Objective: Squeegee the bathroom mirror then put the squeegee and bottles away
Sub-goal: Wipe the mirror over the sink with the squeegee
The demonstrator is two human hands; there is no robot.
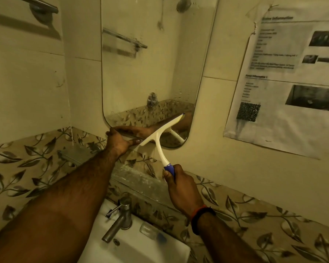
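A white squeegee (160, 133) with a blue handle end lies tilted against the lower right part of the bathroom mirror (152, 69). My right hand (180, 186) grips its blue handle from below. My left hand (120, 141) presses flat on the mirror's bottom edge, fingers straight, just left of the blade. Water drops and streaks show on the upper glass. No bottles are in view.
A glass shelf (133, 175) runs under the mirror. Below it are a white sink (141, 247) and a steel tap (120, 219). A taped paper notice (289, 76) hangs on the right wall. A towel bar (42, 6) is at the upper left.
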